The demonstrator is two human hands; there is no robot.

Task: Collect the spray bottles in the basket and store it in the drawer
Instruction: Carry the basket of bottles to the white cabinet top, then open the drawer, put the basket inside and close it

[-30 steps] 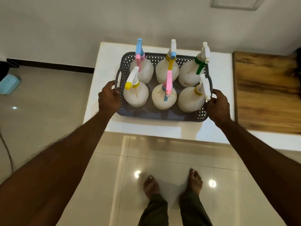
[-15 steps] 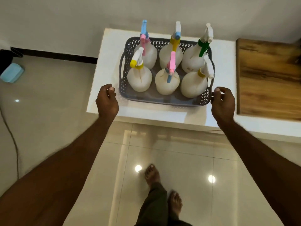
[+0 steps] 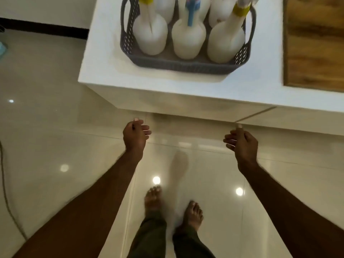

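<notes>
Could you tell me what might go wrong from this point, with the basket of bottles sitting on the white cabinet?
The basket stands near the cabinet top's front edge; jolting the cabinet might shift it.
The spray bottles are tall and packed together, so a tilted lift may topple them.
Both hands, left hand and right hand, hang low and hold nothing.
</notes>
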